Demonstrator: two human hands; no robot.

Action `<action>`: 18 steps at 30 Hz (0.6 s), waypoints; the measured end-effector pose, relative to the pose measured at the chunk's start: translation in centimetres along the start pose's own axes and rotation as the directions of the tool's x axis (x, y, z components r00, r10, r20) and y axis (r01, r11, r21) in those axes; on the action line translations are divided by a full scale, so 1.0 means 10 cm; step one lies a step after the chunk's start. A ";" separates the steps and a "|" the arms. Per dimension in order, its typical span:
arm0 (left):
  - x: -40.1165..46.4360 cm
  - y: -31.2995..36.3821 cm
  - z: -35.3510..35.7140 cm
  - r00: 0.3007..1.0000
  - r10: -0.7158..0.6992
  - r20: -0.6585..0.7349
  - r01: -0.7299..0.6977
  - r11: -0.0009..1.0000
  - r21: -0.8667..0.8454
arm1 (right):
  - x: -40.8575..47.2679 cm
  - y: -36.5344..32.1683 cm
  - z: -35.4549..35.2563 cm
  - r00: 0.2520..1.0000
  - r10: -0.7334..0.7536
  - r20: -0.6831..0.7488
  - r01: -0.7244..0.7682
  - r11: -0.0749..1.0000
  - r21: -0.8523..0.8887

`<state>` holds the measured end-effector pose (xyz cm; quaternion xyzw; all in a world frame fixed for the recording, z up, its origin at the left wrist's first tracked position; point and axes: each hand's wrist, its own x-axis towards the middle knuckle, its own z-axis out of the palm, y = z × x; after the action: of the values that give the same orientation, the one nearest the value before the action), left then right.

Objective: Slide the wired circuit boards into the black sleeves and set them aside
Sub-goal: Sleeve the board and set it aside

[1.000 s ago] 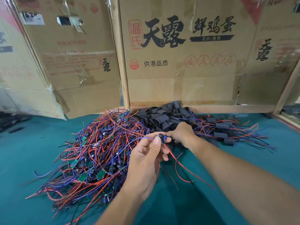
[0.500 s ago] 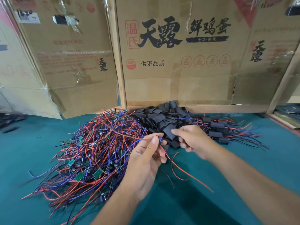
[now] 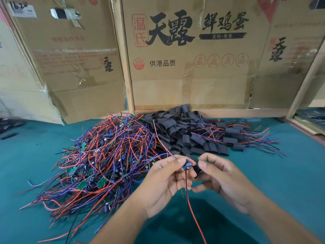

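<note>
My left hand (image 3: 163, 184) pinches a small wired circuit board (image 3: 186, 166) between thumb and fingertips; its red and black wires (image 3: 190, 205) hang down toward me. My right hand (image 3: 221, 180) holds a black sleeve (image 3: 196, 167) right beside the board, its end touching or nearly touching the board. A big tangle of wired boards (image 3: 102, 155) with red, blue and black leads lies to the left on the teal table. Behind my hands sits a heap of empty black sleeves (image 3: 177, 131). Sleeved boards (image 3: 232, 136) with trailing wires lie to the right of it.
Taped cardboard boxes (image 3: 190, 55) and a wooden frame (image 3: 228, 113) wall off the back of the teal table (image 3: 290, 173). A few dark pieces (image 3: 10, 134) lie at the far left, and more items lie past the frame at the far right.
My right hand took a black sleeve from the heap and brought it back toward me. Both hands now meet lower and nearer, with the sleeve beside the board.
</note>
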<state>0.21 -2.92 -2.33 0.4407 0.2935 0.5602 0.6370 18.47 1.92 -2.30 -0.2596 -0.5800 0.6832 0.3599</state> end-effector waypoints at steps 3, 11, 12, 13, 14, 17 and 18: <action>0.00 0.00 -0.01 1.000 0.000 0.006 0.000 1.000 -0.008 | 0.02 0.01 -0.01 0.996 -0.016 -0.089 0.019 0.999 0.032; -0.01 0.00 0.01 1.000 -0.005 -0.008 0.005 1.000 -0.003 | 0.04 0.02 -0.14 0.942 -0.161 -0.294 0.123 0.982 -0.143; -0.01 0.01 0.01 1.000 -0.014 0.003 0.014 1.000 -0.002 | 0.04 0.01 -0.15 0.946 -0.152 -0.288 0.118 0.984 -0.131; -0.02 0.01 0.01 0.999 -0.029 0.029 0.029 1.000 0.004 | 0.04 0.01 -0.15 0.950 -0.140 -0.280 0.109 0.987 -0.122; -0.03 0.00 0.02 0.997 -0.050 0.066 0.049 0.999 0.014 | 0.03 0.02 -0.13 0.955 -0.134 -0.266 0.107 0.988 -0.114; -0.06 -0.02 0.07 0.983 -0.096 0.158 0.092 0.995 0.031 | 0.01 0.03 -0.07 0.975 -0.113 -0.190 0.109 0.993 -0.035; -0.06 -0.03 0.08 0.981 -0.097 0.165 0.095 0.995 0.022 | 0.00 0.02 -0.06 0.982 -0.104 -0.155 0.106 0.994 0.004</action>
<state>0.87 -3.72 -2.32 0.4757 0.2643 0.4880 0.6824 18.92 2.27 -2.62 -0.2788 -0.5588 0.6448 0.4408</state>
